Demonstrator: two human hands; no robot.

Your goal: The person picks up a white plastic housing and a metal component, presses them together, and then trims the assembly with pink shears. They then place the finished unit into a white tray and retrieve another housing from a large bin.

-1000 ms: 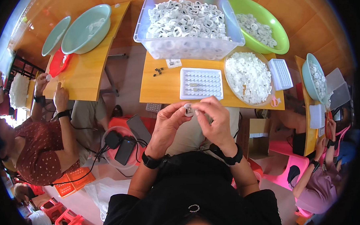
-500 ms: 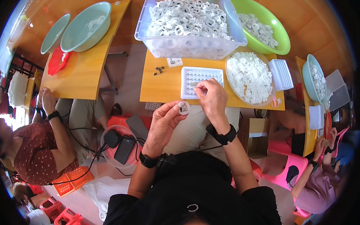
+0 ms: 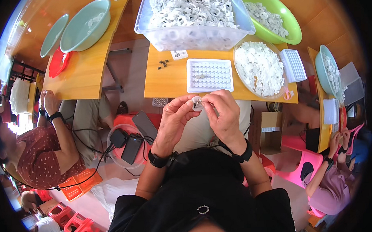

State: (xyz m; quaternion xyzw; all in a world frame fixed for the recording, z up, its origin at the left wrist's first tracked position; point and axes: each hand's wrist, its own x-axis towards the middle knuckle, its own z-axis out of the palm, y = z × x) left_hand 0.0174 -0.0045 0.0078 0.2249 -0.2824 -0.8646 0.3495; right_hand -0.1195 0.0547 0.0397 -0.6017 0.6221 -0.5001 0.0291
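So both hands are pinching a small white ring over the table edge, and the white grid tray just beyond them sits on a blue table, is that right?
Not quite: the head view shows the white grid tray on a yellow-orange wooden table, not blue. The left hand and right hand do pinch the small white ring.

Black short-sleeved top, black wristbands on both bare forearms

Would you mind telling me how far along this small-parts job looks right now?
Early on, it seems. Done: only a few pieces sit in the white grid tray; most pockets look empty. In hand: the left hand and right hand pinch one small white ring between them. Left: the clear bin and round dish are heaped with white parts.
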